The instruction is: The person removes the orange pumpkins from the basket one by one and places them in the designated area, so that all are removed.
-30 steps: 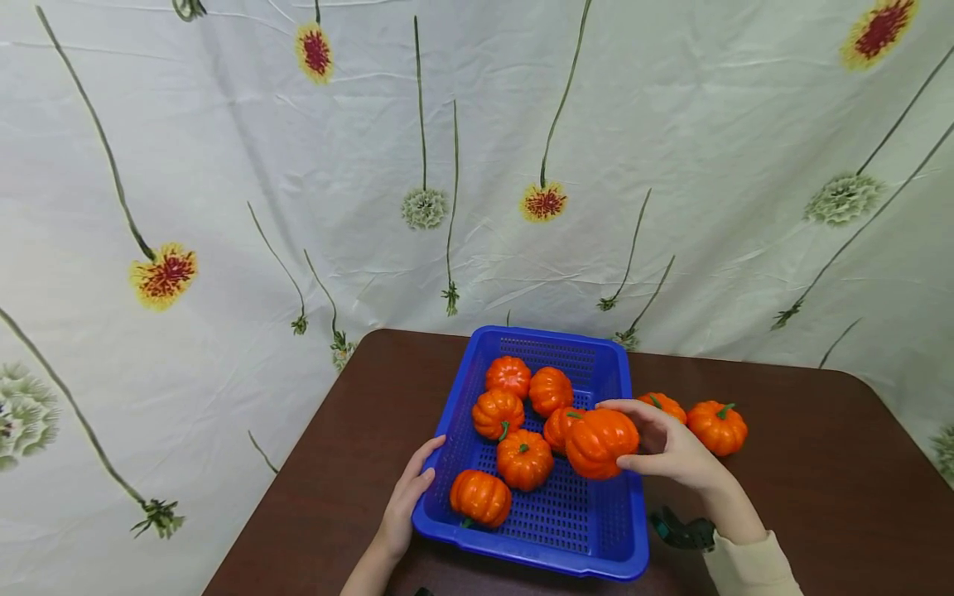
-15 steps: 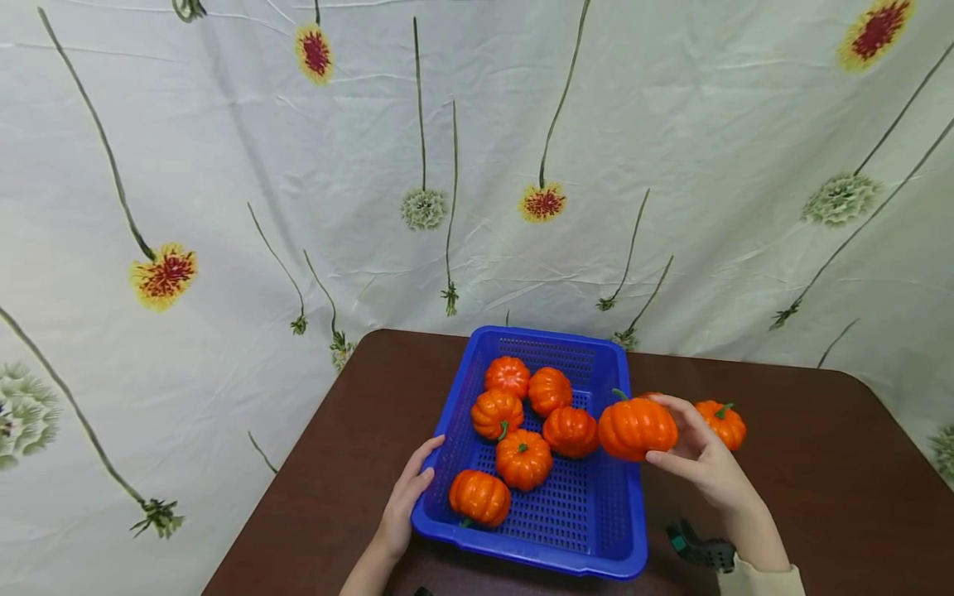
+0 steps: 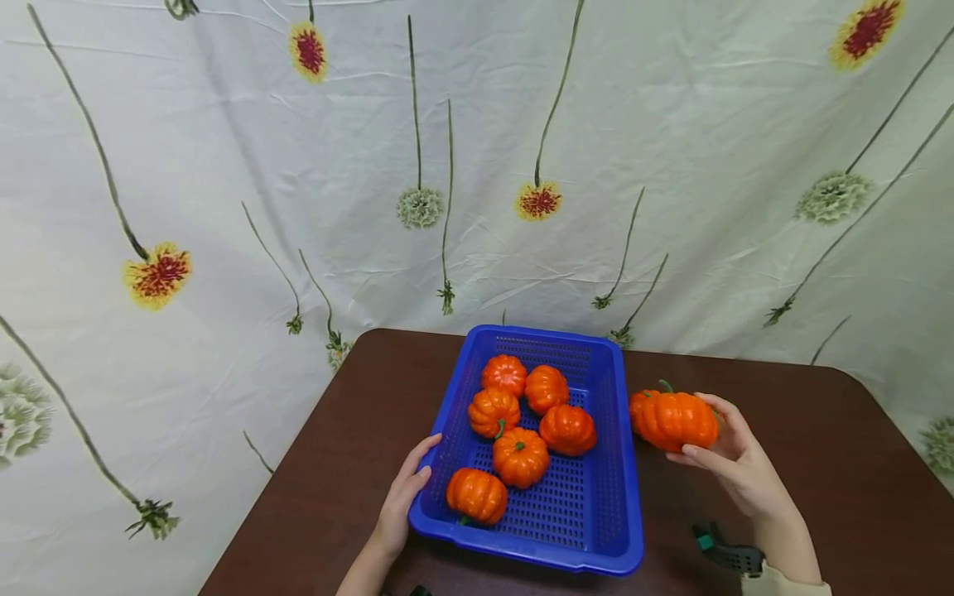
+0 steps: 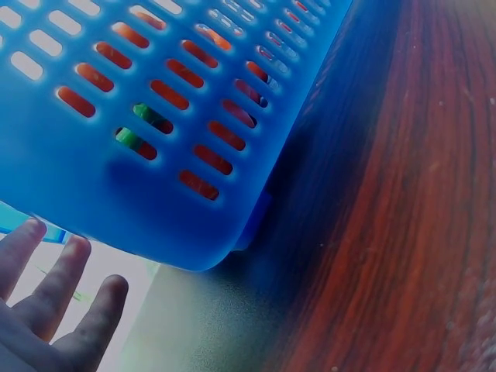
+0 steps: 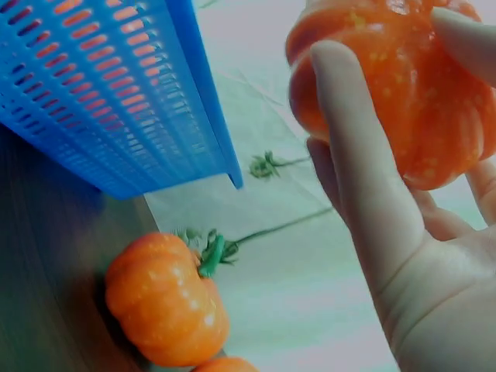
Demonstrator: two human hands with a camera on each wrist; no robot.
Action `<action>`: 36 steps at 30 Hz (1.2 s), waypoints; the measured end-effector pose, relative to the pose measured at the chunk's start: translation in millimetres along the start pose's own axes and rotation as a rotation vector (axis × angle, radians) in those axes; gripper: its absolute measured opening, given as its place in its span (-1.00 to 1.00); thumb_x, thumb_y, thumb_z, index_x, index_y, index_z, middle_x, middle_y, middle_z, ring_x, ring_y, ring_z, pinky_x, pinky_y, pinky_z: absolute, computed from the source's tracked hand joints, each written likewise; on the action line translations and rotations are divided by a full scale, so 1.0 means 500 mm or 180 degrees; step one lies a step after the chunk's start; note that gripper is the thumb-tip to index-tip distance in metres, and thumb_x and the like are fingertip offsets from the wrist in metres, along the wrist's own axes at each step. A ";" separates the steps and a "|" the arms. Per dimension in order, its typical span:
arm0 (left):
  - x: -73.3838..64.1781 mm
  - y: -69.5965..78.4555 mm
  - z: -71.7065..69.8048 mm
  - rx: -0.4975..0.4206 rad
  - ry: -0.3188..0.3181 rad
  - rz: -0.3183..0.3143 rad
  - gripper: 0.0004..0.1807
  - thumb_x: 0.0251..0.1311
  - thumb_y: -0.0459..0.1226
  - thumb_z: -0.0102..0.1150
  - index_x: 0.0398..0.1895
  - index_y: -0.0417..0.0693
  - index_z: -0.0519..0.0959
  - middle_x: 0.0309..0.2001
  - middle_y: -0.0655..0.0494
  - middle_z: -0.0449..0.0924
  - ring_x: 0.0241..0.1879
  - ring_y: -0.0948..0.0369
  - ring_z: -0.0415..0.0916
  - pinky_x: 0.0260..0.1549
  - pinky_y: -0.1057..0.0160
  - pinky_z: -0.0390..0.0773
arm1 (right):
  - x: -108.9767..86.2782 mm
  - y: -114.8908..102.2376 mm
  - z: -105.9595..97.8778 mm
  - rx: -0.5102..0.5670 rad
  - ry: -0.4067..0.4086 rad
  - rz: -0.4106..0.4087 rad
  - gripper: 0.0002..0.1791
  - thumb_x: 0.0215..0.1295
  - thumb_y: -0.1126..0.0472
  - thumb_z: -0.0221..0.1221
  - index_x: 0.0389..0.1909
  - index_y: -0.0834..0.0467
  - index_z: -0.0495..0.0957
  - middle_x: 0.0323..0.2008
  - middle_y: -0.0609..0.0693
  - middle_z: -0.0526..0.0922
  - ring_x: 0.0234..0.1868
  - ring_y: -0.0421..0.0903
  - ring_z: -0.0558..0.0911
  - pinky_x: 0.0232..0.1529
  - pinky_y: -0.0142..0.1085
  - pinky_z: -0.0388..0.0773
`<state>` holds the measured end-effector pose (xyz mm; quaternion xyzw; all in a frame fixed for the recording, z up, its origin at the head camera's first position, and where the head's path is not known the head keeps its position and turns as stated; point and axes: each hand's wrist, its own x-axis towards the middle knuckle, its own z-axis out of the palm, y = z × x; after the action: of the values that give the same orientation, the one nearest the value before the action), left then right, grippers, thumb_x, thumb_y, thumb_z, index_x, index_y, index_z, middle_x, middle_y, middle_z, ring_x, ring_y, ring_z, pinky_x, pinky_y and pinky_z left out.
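Observation:
My right hand (image 3: 745,463) holds a small orange pumpkin (image 3: 678,420) between thumb and fingers, over the table to the right of the blue basket (image 3: 635,497). In the right wrist view the same pumpkin (image 5: 411,93) appears raised, its ribbed side toward the camera. Partly hidden behind it, another pumpkin (image 3: 638,407) sits on the table. My left hand (image 3: 398,505) rests at the basket's left rim. Its fingers (image 4: 58,283) look nearly straight in the left wrist view, tips by the rim. Several orange pumpkins (image 3: 520,458) lie inside the basket.
The dark brown table (image 3: 335,430) carries the basket. Behind it hangs a pale flower-printed cloth (image 3: 373,165). Right of the basket, a pumpkin with a green stem (image 5: 167,302) stands on the table, with part of another beside it. A dark wrist strap (image 3: 726,553) shows below my right hand.
My right hand has carried its pumpkin from above the basket rightward, past the rim and over the table. My left hand stays at the left rim; the pumpkins in the basket stay put.

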<state>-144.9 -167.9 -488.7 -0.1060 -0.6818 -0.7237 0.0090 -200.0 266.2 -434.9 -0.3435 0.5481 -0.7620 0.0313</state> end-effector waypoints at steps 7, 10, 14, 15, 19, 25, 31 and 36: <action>-0.001 0.001 0.000 0.0002 -0.0003 0.0005 -0.51 0.42 -0.21 -0.33 0.38 -0.07 0.16 0.36 -0.15 0.07 0.22 0.14 0.22 0.10 0.39 0.27 | -0.011 0.000 -0.023 0.0403 0.0070 -0.0259 -0.47 0.36 0.59 -0.29 0.31 0.22 0.07 0.18 0.06 0.28 0.13 -0.03 0.47 -0.09 -0.06 0.52; -0.001 0.002 0.000 -0.0002 -0.0003 0.0002 -0.51 0.42 -0.21 -0.33 0.38 -0.08 0.16 0.36 -0.16 0.07 0.22 0.13 0.22 0.10 0.39 0.28 | -0.014 0.000 -0.028 0.0503 0.0188 -0.0312 -0.55 0.41 0.52 -0.37 0.27 0.22 0.12 0.16 0.06 0.30 0.09 -0.03 0.50 -0.12 -0.09 0.54; -0.001 0.002 0.000 -0.0009 -0.0022 0.0001 -0.51 0.42 -0.21 -0.34 0.38 -0.08 0.15 0.36 -0.17 0.07 0.22 0.13 0.22 0.10 0.38 0.28 | -0.023 -0.003 -0.036 0.0340 0.0390 -0.0247 -0.55 0.42 0.51 -0.36 0.27 0.22 0.15 0.15 0.04 0.32 0.06 -0.06 0.51 -0.13 -0.14 0.56; -0.001 0.002 0.000 -0.0008 -0.0023 0.0001 -0.51 0.42 -0.21 -0.34 0.38 -0.08 0.15 0.36 -0.16 0.06 0.22 0.13 0.22 0.10 0.38 0.28 | -0.026 -0.004 -0.038 0.0269 0.0466 -0.0215 -0.55 0.42 0.51 -0.35 0.28 0.23 0.16 0.14 0.04 0.33 0.06 -0.07 0.51 -0.13 -0.15 0.55; -0.001 0.001 0.000 0.0022 -0.0018 0.0037 -0.51 0.42 -0.22 -0.34 0.38 -0.09 0.16 0.36 -0.16 0.07 0.22 0.15 0.22 0.10 0.38 0.27 | -0.038 -0.011 -0.046 0.0038 0.0907 -0.0070 -0.53 0.39 0.53 -0.25 0.28 0.23 0.22 0.13 0.02 0.34 0.05 -0.13 0.51 -0.12 -0.21 0.55; -0.001 -0.002 -0.001 0.0039 -0.0013 0.0046 -0.52 0.42 -0.23 -0.34 0.37 -0.10 0.16 0.36 -0.17 0.07 0.22 0.16 0.22 0.10 0.39 0.27 | -0.059 -0.015 -0.063 0.0166 0.1392 -0.0102 -0.45 0.30 0.62 -0.16 0.28 0.23 0.23 0.12 0.04 0.27 0.03 -0.14 0.50 -0.12 -0.26 0.53; 0.000 -0.001 0.000 0.0052 0.0000 0.0031 -0.52 0.41 -0.23 -0.34 0.37 -0.10 0.17 0.36 -0.16 0.07 0.22 0.19 0.22 0.10 0.40 0.26 | -0.077 -0.014 -0.084 0.0251 0.1728 -0.0057 -0.38 0.23 0.66 -0.09 0.27 0.16 0.29 0.09 0.01 0.24 -0.03 -0.18 0.51 -0.15 -0.30 0.54; 0.000 0.002 0.001 0.0035 0.0007 -0.0011 -0.51 0.41 -0.21 -0.33 0.37 -0.09 0.16 0.36 -0.15 0.07 0.22 0.18 0.22 0.10 0.39 0.26 | -0.088 -0.009 -0.094 0.0166 0.2115 0.0055 -0.38 0.19 0.62 0.04 0.23 0.09 0.35 0.09 -0.06 0.25 -0.09 -0.24 0.52 -0.17 -0.41 0.54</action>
<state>-144.7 -167.6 -487.9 -0.1040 -0.6860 -0.7201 0.0091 -191.2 324.8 -460.2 -0.0707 0.5116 -0.8458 -0.1338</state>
